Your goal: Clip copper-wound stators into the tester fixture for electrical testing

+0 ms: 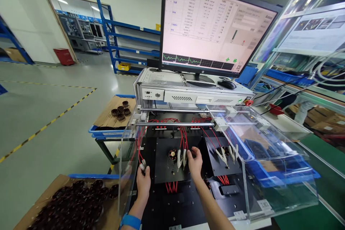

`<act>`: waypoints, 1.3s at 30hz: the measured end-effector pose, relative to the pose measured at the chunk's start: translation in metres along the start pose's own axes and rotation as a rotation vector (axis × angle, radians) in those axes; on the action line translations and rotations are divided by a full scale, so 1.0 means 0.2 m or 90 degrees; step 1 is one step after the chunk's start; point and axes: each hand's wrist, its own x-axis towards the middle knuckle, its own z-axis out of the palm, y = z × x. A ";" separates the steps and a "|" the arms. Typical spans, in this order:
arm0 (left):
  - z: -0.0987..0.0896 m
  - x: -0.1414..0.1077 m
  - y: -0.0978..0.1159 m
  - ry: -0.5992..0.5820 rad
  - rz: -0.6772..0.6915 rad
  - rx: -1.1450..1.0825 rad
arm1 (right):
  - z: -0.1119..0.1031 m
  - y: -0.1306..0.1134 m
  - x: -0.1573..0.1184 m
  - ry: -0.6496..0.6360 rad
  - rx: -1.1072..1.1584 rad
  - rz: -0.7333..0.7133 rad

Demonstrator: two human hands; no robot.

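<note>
- Left hand (143, 183) is closed around a small bunch of pale clips (143, 165) on red leads, off the left edge of the black fixture plate (163, 167). Blue band (130, 220) on that wrist.
- Right hand (196, 163) has its fingers loosely curled, right beside the white-handled clips (179, 160) on that plate. Honestly can't tell if it's pinching one.
- The wound stator (173, 155) sits on the plate, between the two hands and just left of those white-handled clips.
- Second stator (225, 150) is on the right-hand plate, partly behind more clips.
- Pile of dark stators (78, 205) lower left, on cardboard.
- Monitor (212, 25) above shows a table plus green traces.
</note>
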 end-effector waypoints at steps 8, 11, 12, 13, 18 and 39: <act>0.00 -0.16 0.39 -0.237 -0.079 -0.423 | 0.03 -0.35 -0.05 -0.457 -0.363 -0.613; 0.04 -0.15 0.45 -0.232 -0.142 -0.539 | 0.07 -0.36 -0.02 -0.520 -0.412 -0.640; 0.06 -0.13 0.46 -0.202 -0.157 -0.567 | 0.08 -0.36 -0.01 -0.531 -0.417 -0.643; 0.07 -0.11 0.45 -0.172 -0.169 -0.591 | 0.09 -0.35 -0.01 -0.537 -0.417 -0.645; 0.12 -0.07 0.43 -0.110 -0.191 -0.667 | 0.12 -0.33 -0.01 -0.544 -0.406 -0.649; 0.09 -0.05 0.37 -0.098 -0.166 -0.569 | 0.00 -0.17 -0.24 -0.302 -0.280 -0.399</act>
